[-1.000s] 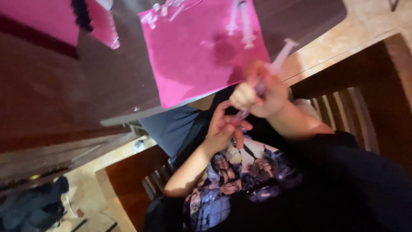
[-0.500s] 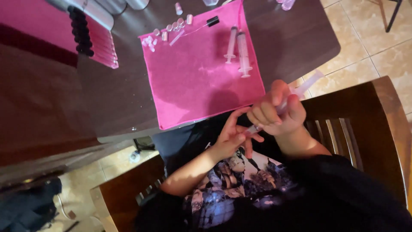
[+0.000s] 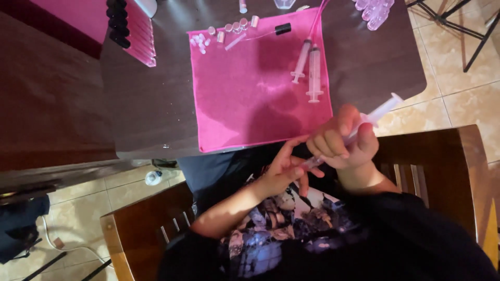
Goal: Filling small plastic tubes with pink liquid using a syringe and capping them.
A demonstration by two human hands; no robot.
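The clear plastic syringe (image 3: 359, 127) sits off the bench, held in the air over the person's lap, between the bench edge and the wooden chair (image 3: 432, 156). The right hand (image 3: 341, 140) is clenched around its barrel, with the plunger end sticking up and out toward the tiled floor (image 3: 458, 104). The left hand (image 3: 284, 169) pinches at the lower tip with fingertips curled in; whether a cap or small fitting is between them is too small to tell.

The main risk, as I judge it, lies in that position: nothing is under the syringe but clothing and floor, so a slip of the left fingertips would likely drop any small part into the lap or onto the tiles, where it is hard to find. A tight squeeze from the right hand could also press the plunger and push out whatever is inside.

On the dark bench (image 3: 156, 104) the pink cloth (image 3: 250, 99) carries two more syringes (image 3: 310, 65) and a row of small vials (image 3: 232, 28) near its far edge. These lie well apart from the hands, though a forearm swinging forward could scatter the vials, which look light and free to roll.
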